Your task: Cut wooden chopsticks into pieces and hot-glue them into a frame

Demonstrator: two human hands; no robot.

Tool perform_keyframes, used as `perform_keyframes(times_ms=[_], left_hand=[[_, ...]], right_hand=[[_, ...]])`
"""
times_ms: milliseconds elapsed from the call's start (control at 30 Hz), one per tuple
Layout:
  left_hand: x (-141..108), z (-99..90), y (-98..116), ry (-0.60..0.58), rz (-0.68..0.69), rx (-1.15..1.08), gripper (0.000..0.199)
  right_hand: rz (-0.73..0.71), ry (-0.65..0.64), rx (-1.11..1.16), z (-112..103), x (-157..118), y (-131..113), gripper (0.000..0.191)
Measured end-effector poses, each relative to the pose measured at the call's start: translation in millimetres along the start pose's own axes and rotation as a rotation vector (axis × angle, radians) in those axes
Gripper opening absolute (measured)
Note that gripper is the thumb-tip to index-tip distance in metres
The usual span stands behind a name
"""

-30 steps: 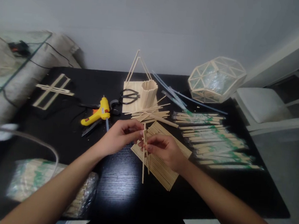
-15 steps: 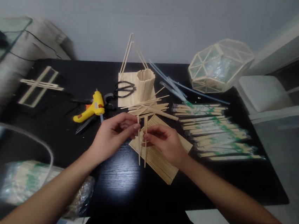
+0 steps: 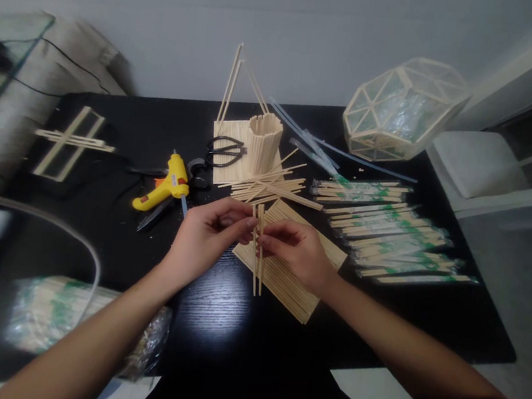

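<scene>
Upright between my hands are two thin wooden sticks, close side by side. My left hand pinches the left stick near its upper part. The right stick is held between the fingers of my right hand. Beneath them a flat panel of joined sticks lies on the black table. Loose sticks are heaped just beyond my fingers. Behind the heap, a cup made of sticks stands on a square stick base, with black-handled scissors beside it.
A yellow glue gun lies left of centre, a crossed stick frame farther left. Wrapped chopsticks spread on the right, below a many-sided stick frame. A plastic bag of chopsticks is at the lower left.
The two sticks have come closer together, with the left one moved toward the right one. The camera view has shifted slightly.
</scene>
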State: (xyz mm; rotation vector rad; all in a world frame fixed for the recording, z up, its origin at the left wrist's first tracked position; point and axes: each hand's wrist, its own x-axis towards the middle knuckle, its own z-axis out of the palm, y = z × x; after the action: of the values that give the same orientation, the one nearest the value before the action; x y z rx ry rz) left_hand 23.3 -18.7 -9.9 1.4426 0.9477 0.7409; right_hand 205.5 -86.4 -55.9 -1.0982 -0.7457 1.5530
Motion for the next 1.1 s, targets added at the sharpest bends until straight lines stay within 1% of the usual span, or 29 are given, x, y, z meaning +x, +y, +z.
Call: perform_keyframes(times_ms=[433,700,833,1100], left_hand=[[-0.9,0.4,-0.4,0.008,-0.03,-0.009,0.018],[-0.5,-0.7,0.6,-0.016,-0.08,-0.038,0.026],[0.2,-3.0,0.4,-0.038,-0.108,-0.052,0.023],[1.4,-4.9,0.7,-0.071,-0.103,-0.028,0.019]], right_hand=[[0.014,-0.015,0.001,-0.3,-0.9,0.3,0.021],[0.007,-0.002,-0.009,0.3,-0.3,-1.7,0.024],[0.004,0.001,-0.017,0.4,0.2,-2.1,0.025],[-0.017,0.003,-0.044,0.5,-0.3,-1.0,0.027]])
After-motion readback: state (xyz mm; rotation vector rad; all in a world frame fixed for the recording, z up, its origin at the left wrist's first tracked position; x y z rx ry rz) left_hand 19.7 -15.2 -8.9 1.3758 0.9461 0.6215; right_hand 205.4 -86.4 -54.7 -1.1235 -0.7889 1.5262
